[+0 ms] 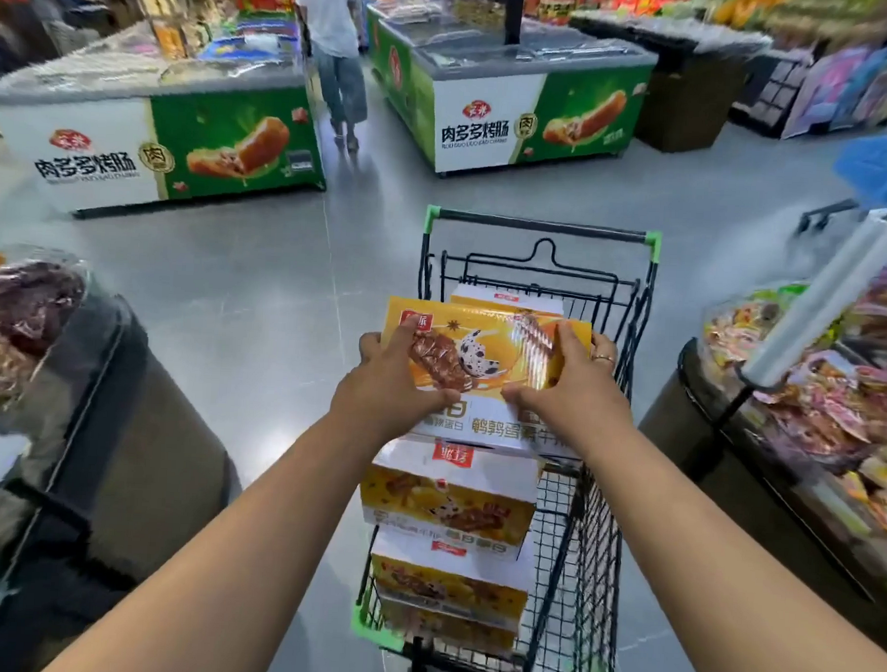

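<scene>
Hands: 2, both on 1 yellow box [487, 348]. The left hand [388, 379] grips its 9 o'clock end and the right hand [572, 389] its 3 o'clock end, fingers curled over the top face, thumbs along the near edge. Ring [604, 358]: 1, on the right hand. The box is level, above the shopping cart [544, 229], count 1, at centre. Same-print boxes [448, 495] in the cart: at least 4, with 3 stacked toward 6 o'clock and 1 toward 12; lower layers unclear. Chest freezers [153, 140]: 2, at 10 and 1 o'clock. Person [334, 37]: 1, at 12 o'clock. Bag roll [834, 299]: 1, at 3 o'clock.
</scene>
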Demonstrator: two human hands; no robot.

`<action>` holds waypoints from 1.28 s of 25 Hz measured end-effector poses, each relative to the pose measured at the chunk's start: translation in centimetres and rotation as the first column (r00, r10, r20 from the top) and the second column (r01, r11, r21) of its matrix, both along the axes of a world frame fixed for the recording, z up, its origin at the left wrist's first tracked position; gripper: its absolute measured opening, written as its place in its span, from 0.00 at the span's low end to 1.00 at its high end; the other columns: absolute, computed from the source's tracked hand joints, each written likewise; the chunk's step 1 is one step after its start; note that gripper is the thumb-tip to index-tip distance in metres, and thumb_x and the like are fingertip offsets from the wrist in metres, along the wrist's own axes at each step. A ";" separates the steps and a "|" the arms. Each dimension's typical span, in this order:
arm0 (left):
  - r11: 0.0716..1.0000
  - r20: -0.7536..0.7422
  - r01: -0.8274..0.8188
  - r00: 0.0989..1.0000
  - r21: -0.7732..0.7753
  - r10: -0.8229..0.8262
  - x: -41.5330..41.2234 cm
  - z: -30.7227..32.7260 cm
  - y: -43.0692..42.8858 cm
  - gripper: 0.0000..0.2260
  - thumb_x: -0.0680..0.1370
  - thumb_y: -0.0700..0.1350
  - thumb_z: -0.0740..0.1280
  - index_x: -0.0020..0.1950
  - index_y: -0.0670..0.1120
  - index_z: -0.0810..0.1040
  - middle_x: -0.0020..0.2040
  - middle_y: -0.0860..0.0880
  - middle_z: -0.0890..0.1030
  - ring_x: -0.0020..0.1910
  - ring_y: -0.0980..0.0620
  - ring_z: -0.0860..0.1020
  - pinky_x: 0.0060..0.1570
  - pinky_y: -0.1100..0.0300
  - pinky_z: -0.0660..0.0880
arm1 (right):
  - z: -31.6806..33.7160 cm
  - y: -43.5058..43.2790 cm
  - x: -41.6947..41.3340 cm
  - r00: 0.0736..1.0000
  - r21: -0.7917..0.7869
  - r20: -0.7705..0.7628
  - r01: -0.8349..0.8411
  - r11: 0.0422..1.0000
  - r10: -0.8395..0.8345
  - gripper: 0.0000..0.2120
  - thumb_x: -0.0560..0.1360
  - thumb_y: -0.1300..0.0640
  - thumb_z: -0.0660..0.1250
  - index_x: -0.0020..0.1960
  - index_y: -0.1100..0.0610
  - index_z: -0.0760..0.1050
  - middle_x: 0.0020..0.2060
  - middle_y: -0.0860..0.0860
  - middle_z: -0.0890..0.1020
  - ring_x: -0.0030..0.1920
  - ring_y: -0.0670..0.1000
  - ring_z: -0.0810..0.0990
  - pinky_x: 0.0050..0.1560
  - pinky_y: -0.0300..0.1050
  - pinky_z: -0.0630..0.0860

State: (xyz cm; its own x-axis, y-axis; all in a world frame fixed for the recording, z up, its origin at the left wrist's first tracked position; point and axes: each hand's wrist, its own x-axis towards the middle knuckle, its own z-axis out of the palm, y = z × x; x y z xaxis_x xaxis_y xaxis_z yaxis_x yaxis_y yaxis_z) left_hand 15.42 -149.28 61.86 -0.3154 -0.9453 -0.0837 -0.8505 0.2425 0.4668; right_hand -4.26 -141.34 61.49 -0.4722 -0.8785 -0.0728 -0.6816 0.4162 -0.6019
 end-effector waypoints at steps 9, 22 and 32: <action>0.981 0.059 0.128 0.989 0.147 -0.138 -1.7 -4.8 -8.6 0.42 0.71 0.65 0.70 0.78 0.57 0.51 0.72 0.44 0.60 0.63 0.42 0.74 0.60 0.49 0.72 | -5.2 -6.7 -0.1 0.992 0.141 0.010 0.126 0.982 -0.129 0.47 0.68 0.36 0.71 0.78 0.46 0.50 0.76 0.56 0.55 0.67 0.59 0.71 0.64 0.53 0.71; 0.927 0.103 0.373 0.924 -0.040 -0.367 -6.1 -3.6 -8.1 0.35 0.75 0.64 0.64 0.78 0.54 0.56 0.78 0.43 0.54 0.76 0.40 0.54 0.72 0.45 0.59 | -5.0 -3.0 -1.0 0.952 0.030 -0.035 0.305 0.952 -0.304 0.37 0.71 0.36 0.68 0.75 0.48 0.62 0.76 0.55 0.53 0.73 0.59 0.63 0.66 0.51 0.67; 0.708 -0.059 0.695 0.707 -0.127 -0.705 -16.0 0.3 7.1 0.34 0.76 0.62 0.65 0.77 0.55 0.56 0.75 0.46 0.59 0.72 0.44 0.64 0.67 0.50 0.65 | -0.6 16.6 -5.8 0.811 -0.134 -0.077 0.568 0.812 -0.580 0.35 0.71 0.36 0.69 0.73 0.45 0.64 0.76 0.48 0.55 0.74 0.53 0.61 0.68 0.50 0.65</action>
State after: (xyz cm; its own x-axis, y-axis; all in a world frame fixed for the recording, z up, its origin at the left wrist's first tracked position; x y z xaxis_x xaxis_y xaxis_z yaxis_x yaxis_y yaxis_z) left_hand -0.59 -142.18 62.12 -0.8909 -0.4507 0.0561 -0.3713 0.7939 0.4816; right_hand -10.11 -124.77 60.91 -0.8921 -0.4444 0.0821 -0.4008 0.6942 -0.5979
